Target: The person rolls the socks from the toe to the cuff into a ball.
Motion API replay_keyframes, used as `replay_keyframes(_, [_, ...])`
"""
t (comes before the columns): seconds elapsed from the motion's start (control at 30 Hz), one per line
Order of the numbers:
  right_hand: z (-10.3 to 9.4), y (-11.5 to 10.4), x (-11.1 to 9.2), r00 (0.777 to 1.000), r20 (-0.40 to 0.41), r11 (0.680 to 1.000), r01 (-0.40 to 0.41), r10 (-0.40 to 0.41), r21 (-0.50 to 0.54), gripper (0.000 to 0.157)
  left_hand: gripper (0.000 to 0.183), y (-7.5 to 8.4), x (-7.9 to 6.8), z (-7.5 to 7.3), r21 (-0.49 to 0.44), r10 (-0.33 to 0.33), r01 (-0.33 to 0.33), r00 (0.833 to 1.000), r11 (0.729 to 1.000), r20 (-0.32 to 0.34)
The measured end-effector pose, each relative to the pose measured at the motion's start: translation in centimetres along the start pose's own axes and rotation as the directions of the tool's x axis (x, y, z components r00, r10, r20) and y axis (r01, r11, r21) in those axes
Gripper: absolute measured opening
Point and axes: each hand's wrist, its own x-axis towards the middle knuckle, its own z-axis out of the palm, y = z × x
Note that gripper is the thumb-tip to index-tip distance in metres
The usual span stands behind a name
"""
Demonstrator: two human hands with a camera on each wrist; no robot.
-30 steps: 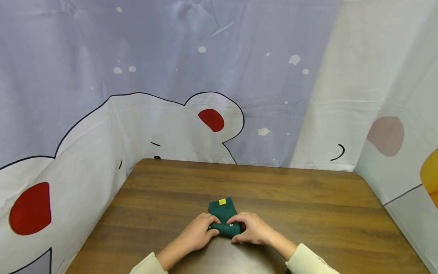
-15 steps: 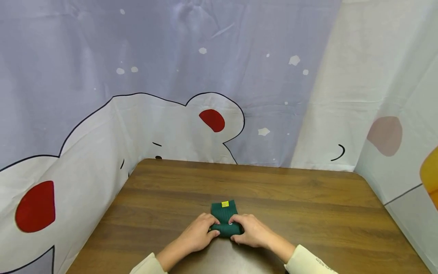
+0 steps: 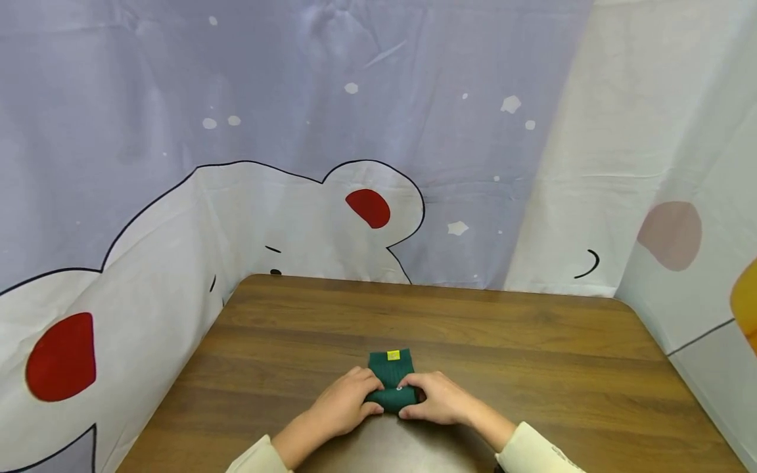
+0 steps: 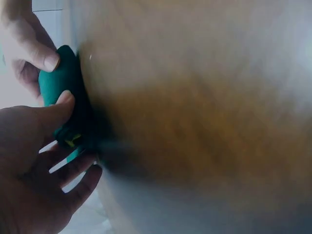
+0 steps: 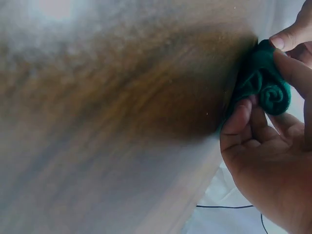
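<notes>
A dark green sock point(image 3: 391, 373) lies on the table, its near part rolled into a thick cylinder. The flat ribbed cuff with a yellow label point(image 3: 393, 355) extends away beyond the roll. My left hand point(image 3: 345, 402) grips the roll's left end, thumb on the near side and fingers over the far side. At the other end my right hand point(image 3: 442, 399) holds it in the same way. The right wrist view shows the spiral end of the roll point(image 5: 274, 97) between thumb and fingers. In the left wrist view both thumbs press the green roll point(image 4: 61, 85).
The brown wooden table point(image 3: 503, 341) stretches out around the hands, with rounded far corners. Behind it and at both sides hangs a printed cloth point(image 3: 461, 151) with cartoon bears.
The flat cuff beyond the roll has become shorter and its label has come nearer. The roll and both hands have shifted very slightly; the hands keep their hold.
</notes>
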Motion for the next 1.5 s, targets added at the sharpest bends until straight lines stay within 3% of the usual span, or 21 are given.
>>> replay_keyframes(0.17, [0.1, -0.4, -0.6, 0.997, -0.043, 0.995, 0.06, -0.064, -0.081, 0.046, 0.021, 0.2, 0.3, -1.0, -0.009, -0.007, 0.007, 0.997, 1.0, 0.072])
replay_keyframes(0.33, [0.4, -1.2, -1.0, 0.993, -0.086, 0.978, 0.063, -0.081, -0.199, 0.051, 0.024, 0.6, 0.5, -1.7, 0.004, -0.026, 0.026, 0.992, 1.0, 0.124])
replay_keyframes(0.57, [0.8, -2.3, -1.1, 0.986, -0.067, 0.872, 0.103, -0.153, -0.479, 0.043, 0.021, 1.0, 0.9, -1.5, 0.023, -0.038, 0.036, 0.995, 0.999, 0.091])
replay_keyframes(0.63, [1.0, -2.5, -1.0, 0.985, -0.067, 0.846, 0.101, -0.159, -0.524, 0.039, 0.02, 1.1, 1.0, -1.5, 0.02, -0.047, 0.046, 0.996, 0.999, 0.08])
replay_keyframes(0.73, [1.2, -2.5, -0.9, 0.985, -0.07, 0.831, 0.094, -0.157, -0.548, 0.033, 0.017, 1.2, 1.2, -1.3, -0.011, -0.083, 0.084, 0.994, 0.996, 0.072])
replay_keyframes(0.9, [1.2, -2.3, -0.7, 0.988, -0.067, 0.853, 0.088, -0.142, -0.515, 0.028, 0.015, 1.1, 1.0, -1.1, -0.018, -0.067, 0.069, 0.995, 0.997, 0.067])
replay_keyframes(1.07, [0.9, -1.9, -0.7, 0.996, -0.066, 0.931, 0.024, -0.052, -0.365, 0.032, 0.027, 1.0, 0.4, -0.9, 0.075, 0.04, -0.048, 0.994, 0.996, 0.106])
replay_keyframes(1.17, [0.7, -1.8, -0.6, 0.998, -0.063, 0.959, -0.008, -0.011, -0.282, 0.033, 0.03, 1.0, 0.5, -0.6, 0.147, 0.067, -0.083, 0.992, 0.986, 0.11])
replay_keyframes(1.33, [0.5, -1.9, -0.5, 0.998, -0.062, 0.974, -0.018, 0.004, -0.228, 0.034, 0.031, 1.0, 0.7, -0.4, 0.249, 0.07, -0.096, 0.991, 0.964, 0.11])
replay_keyframes(1.5, [0.5, -1.7, -0.6, 0.997, -0.075, 0.98, -0.025, 0.011, -0.197, 0.039, 0.025, 0.9, 0.8, -0.4, 0.253, 0.06, -0.081, 0.994, 0.964, 0.088])
